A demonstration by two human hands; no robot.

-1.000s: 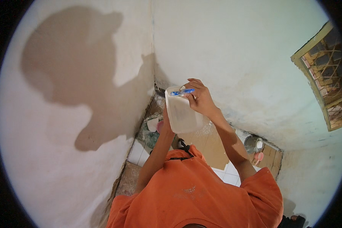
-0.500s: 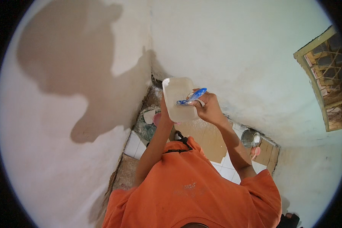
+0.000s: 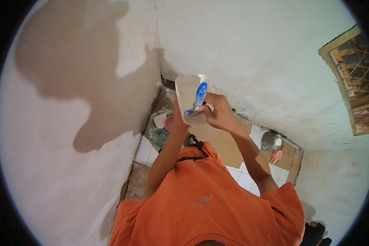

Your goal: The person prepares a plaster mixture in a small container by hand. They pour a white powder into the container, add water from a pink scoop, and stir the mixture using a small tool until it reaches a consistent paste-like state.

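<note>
In front of my chest I hold a pale, rectangular plastic tub with rounded corners, tilted so its inside faces me. My left hand supports it from the left and beneath; most of its fingers are hidden behind the tub. My right hand pinches a blue-handled tool with a wide flat end, smeared with white. That wide end is down inside the lower part of the tub, and the handle points up. White residue shows on the tub's rim.
Whitish walls meet in a corner ahead. Brown board and white tiles lie on the floor. A bucket and a pink dipper are at the right. A framed grille opening is in the right wall.
My right hand has turned the blue-handled tool from slanting right to nearly upright, its wide end lower in the tub. The tub has risen slightly in the view.
</note>
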